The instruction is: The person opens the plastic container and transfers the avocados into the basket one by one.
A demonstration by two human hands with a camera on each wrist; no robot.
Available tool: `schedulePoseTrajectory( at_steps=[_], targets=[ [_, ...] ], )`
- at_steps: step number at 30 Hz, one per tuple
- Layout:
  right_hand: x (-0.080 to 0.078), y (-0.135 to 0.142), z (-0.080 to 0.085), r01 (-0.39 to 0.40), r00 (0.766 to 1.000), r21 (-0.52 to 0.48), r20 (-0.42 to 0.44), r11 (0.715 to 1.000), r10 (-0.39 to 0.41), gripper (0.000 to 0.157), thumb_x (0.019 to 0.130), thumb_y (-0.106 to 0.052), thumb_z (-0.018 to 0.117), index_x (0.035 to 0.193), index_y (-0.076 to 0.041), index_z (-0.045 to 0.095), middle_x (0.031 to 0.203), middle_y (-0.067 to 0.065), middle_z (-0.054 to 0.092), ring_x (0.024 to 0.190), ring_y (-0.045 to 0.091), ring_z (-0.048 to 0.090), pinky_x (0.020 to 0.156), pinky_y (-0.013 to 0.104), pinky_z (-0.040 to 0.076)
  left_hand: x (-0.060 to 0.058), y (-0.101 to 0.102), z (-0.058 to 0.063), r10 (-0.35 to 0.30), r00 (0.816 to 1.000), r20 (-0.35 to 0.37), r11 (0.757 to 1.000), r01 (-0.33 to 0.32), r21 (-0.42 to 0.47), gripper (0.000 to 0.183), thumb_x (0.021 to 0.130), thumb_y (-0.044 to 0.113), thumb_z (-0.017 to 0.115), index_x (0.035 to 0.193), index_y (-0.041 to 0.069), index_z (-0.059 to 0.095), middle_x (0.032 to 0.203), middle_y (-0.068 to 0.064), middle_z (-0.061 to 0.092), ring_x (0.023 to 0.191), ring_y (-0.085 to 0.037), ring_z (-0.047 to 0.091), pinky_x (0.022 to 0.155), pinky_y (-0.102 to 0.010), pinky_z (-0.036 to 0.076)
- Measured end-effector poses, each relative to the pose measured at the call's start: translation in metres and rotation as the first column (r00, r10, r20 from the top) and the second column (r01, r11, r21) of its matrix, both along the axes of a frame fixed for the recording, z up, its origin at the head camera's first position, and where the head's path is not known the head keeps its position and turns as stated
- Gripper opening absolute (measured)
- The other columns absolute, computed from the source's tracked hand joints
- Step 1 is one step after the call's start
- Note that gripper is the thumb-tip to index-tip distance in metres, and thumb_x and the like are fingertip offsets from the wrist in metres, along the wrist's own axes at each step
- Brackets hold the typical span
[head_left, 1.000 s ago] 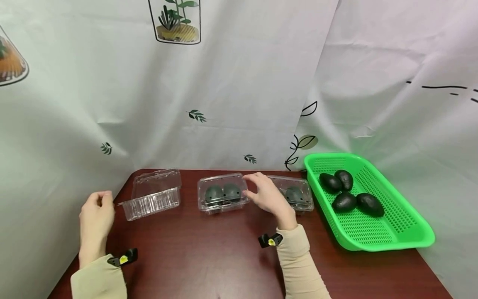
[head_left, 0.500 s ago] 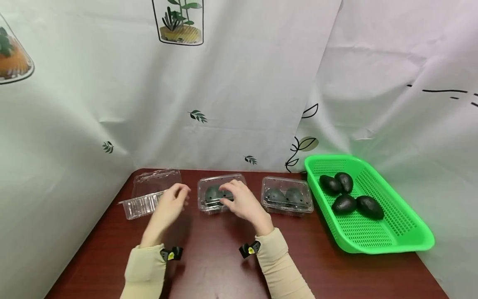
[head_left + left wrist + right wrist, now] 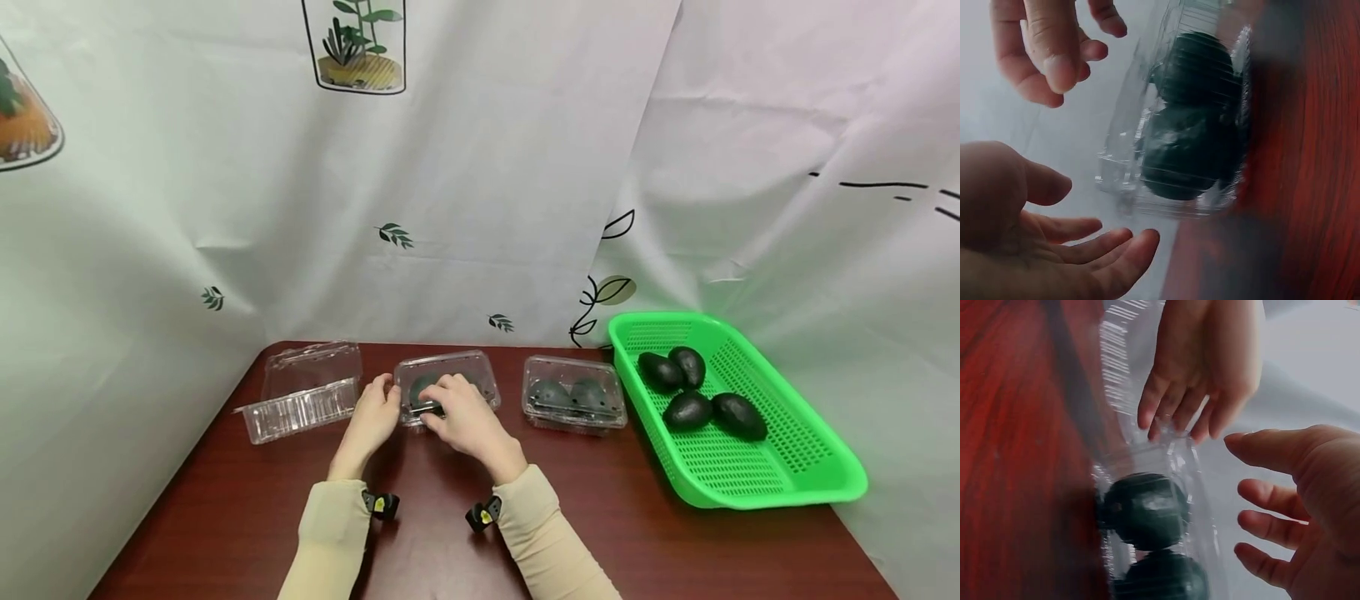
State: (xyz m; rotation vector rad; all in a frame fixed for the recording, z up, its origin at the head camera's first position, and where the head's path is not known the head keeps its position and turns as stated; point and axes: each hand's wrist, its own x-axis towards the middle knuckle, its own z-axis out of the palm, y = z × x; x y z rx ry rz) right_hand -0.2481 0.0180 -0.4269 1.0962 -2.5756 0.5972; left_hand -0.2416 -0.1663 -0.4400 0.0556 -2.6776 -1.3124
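A clear clamshell container [image 3: 483,372] with dark green avocados [image 3: 1182,153] inside stands at the back middle of the table, its lid down. My left hand [image 3: 372,419] is at its left end, fingers extended towards the container's corner in the left wrist view. Over the container's front edge is my right hand [image 3: 467,423], fingers loosely bent and thumb apart, hiding part of the container in the head view. Both wrist views show gaps between the bent fingers with nothing held in them.
Left of the hands sits an open clamshell container [image 3: 303,412] with its lid raised. A closed clamshell container [image 3: 573,368] holding avocados stands to the right. Beside it, a green basket [image 3: 828,467] holds several dark avocados [image 3: 688,412]. A white printed curtain [image 3: 450,167] hangs behind the table.
My left hand has swung right from the table's left side to the middle container. My right hand has moved left from between the two closed containers to over the middle one.
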Motion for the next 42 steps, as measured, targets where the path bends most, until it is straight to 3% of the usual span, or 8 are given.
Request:
schedulePoseTrajectory(
  at_steps=[4,9,13,20,25,30,36,42],
  targets=[
    [0.002,-0.006,-0.004,0.021,0.999,0.026,-0.03,0.999,-0.02,0.02,0.089,-0.025,0.073,0.108,-0.018,0.071,0.099,-0.002,0.059,0.094,0.018,0.051,0.078,0.035,0.043,-0.006,-0.001,-0.009,0.012,0.998,0.065,0.999,-0.015,0.039,0.045,0.104,0.016,0.037,0.138,-0.013,0.037,0.123,-0.031,0.052,0.113,-0.041,0.052,0.097,-0.053,0.038],
    [0.003,-0.011,-0.009,0.036,0.998,0.038,-0.06,0.999,-0.033,0.017,0.09,-0.026,0.073,0.105,-0.02,0.072,0.097,-0.003,0.058,0.092,0.017,0.05,0.077,0.034,0.041,-0.011,-0.004,-0.02,0.035,0.989,0.142,0.978,-0.063,0.201,0.041,0.106,0.019,0.033,0.135,-0.009,0.043,0.116,-0.027,0.055,0.079,-0.03,0.06,0.074,-0.039,0.05],
    [0.004,-0.017,-0.015,0.056,0.992,0.051,-0.112,0.997,-0.05,0.012,0.09,-0.028,0.073,0.1,-0.022,0.073,0.094,-0.005,0.056,0.087,0.014,0.047,0.073,0.032,0.037,-0.016,-0.005,-0.026,0.038,0.986,0.163,0.932,-0.094,0.35,0.035,0.106,0.017,0.032,0.124,-0.009,0.048,0.096,-0.017,0.054,0.065,-0.016,0.05,0.06,-0.028,0.045],
    [0.006,-0.028,-0.025,0.079,0.98,0.067,-0.186,0.995,-0.065,0.005,0.088,-0.029,0.075,0.092,-0.026,0.074,0.09,-0.007,0.055,0.084,0.013,0.044,0.073,0.031,0.033,-0.024,-0.008,-0.038,0.005,0.964,0.265,0.819,-0.156,0.552,0.027,0.106,0.018,0.03,0.097,0.001,0.048,0.074,-0.005,0.045,0.057,-0.013,0.044,0.051,-0.025,0.039],
    [0.005,-0.029,-0.029,0.117,0.967,0.097,-0.239,0.988,-0.091,0.004,0.087,-0.032,0.076,0.09,-0.029,0.074,0.089,-0.008,0.055,0.084,0.013,0.043,0.074,0.031,0.031,-0.029,-0.007,-0.045,-0.044,0.96,0.275,0.781,-0.139,0.609,0.035,0.109,0.025,0.029,0.084,0.007,0.046,0.07,-0.003,0.043,0.053,-0.012,0.039,0.048,-0.023,0.035],
    [0.004,-0.027,-0.03,0.126,0.956,0.113,-0.278,0.986,-0.091,0.004,0.086,-0.031,0.076,0.086,-0.029,0.073,0.089,-0.008,0.055,0.085,0.013,0.044,0.075,0.032,0.032,-0.033,-0.004,-0.05,-0.061,0.97,0.234,0.779,-0.101,0.619,0.037,0.109,0.026,0.03,0.081,0.007,0.043,0.066,-0.001,0.041,0.05,-0.01,0.036,0.046,-0.022,0.034],
    [0.005,-0.032,-0.035,0.111,0.948,0.126,-0.312,0.986,-0.067,0.005,0.092,-0.025,0.07,0.087,-0.023,0.068,0.09,-0.007,0.054,0.085,0.014,0.045,0.072,0.031,0.03,-0.03,-0.004,-0.054,-0.018,0.978,0.208,0.819,-0.105,0.563,0.035,0.109,0.025,0.03,0.082,0.007,0.042,0.07,-0.002,0.04,0.055,-0.012,0.039,0.049,-0.022,0.037],
    [0.005,-0.033,-0.035,0.11,0.944,0.158,-0.324,0.981,-0.054,0.011,0.092,-0.019,0.069,0.085,-0.021,0.06,0.088,-0.006,0.05,0.083,0.014,0.042,0.07,0.031,0.026,-0.029,-0.001,-0.053,0.012,0.982,0.186,0.823,-0.116,0.557,0.034,0.109,0.024,0.03,0.081,0.008,0.042,0.066,0.0,0.039,0.05,-0.01,0.038,0.048,-0.023,0.037]
  ],
)
